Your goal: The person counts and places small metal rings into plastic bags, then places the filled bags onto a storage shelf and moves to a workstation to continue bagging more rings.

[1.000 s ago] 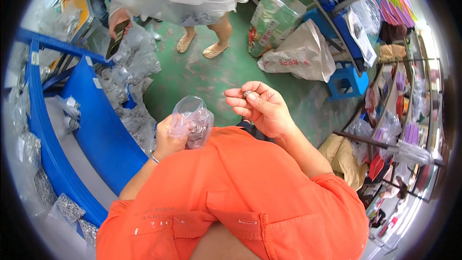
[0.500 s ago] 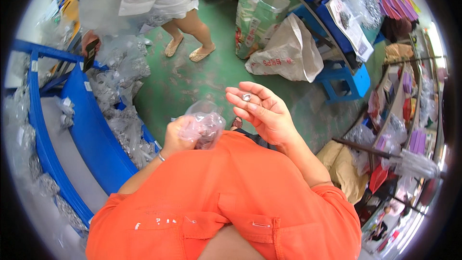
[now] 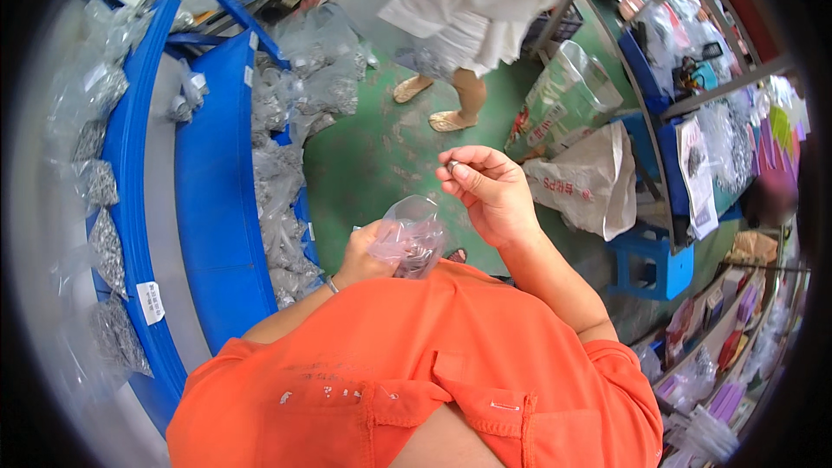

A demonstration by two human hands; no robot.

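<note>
My left hand (image 3: 362, 253) is closed on a clear plastic bag (image 3: 412, 238), held in front of my orange shirt; small dark or silvery pieces show through its film, too blurred to name. To the right and a little higher, my right hand (image 3: 494, 191) pinches a small silvery metal piece (image 3: 452, 166) between thumb and fingers. The fingertips partly cover that piece, so its exact kind is unclear. Both hands are in the air above the green floor, apart from each other.
At left stands a blue shelf rack (image 3: 221, 165) with clear bags of metal parts (image 3: 282, 182). Ahead, a person in white (image 3: 485, 0) stands by it. A white woven sack (image 3: 589, 178), a green bag (image 3: 568, 95) and a blue stool (image 3: 654, 260) are at right.
My view has turned left, so the rack and the person appear farther right. My right hand has tilted, showing the small metal piece edge-on; the bag stays in my left.
</note>
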